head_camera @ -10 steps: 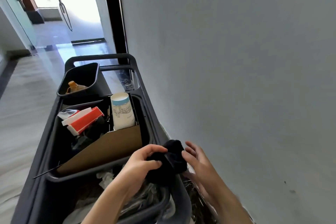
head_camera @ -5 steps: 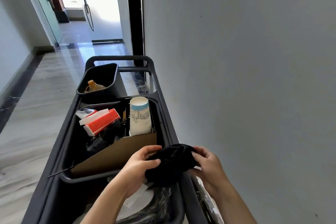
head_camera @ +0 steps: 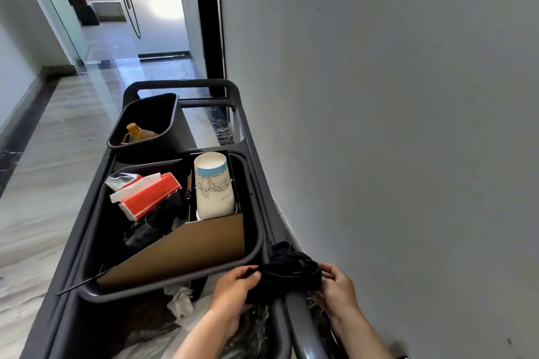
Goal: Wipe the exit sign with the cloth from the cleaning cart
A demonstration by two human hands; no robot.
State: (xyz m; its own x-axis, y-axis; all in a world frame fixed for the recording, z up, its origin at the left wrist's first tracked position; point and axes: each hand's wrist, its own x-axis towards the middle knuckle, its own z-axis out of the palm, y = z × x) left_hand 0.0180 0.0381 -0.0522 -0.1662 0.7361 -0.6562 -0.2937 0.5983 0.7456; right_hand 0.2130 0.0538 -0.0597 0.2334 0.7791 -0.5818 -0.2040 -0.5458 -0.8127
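A bunched black cloth (head_camera: 287, 272) sits over the right rail of the dark grey cleaning cart (head_camera: 253, 137), at the near end. My left hand (head_camera: 233, 294) grips its left side from above the cart's near bin. My right hand (head_camera: 335, 288) pinches its right side, between the cart and the wall. No exit sign is in view.
The cart's middle bin (head_camera: 256, 230) holds a paper cup (head_camera: 214, 186), a red and white box (head_camera: 148, 195) and a cardboard sheet (head_camera: 180, 251). A far bin (head_camera: 172, 114) holds an orange bottle (head_camera: 135, 132). A grey wall (head_camera: 393, 125) stands close on the right. The corridor floor (head_camera: 43, 169) runs left toward glass doors.
The view has swung left and down, so the cart sits more central. My right hand has closed onto the cloth, and both hands have shifted it rightward over the cart rail.
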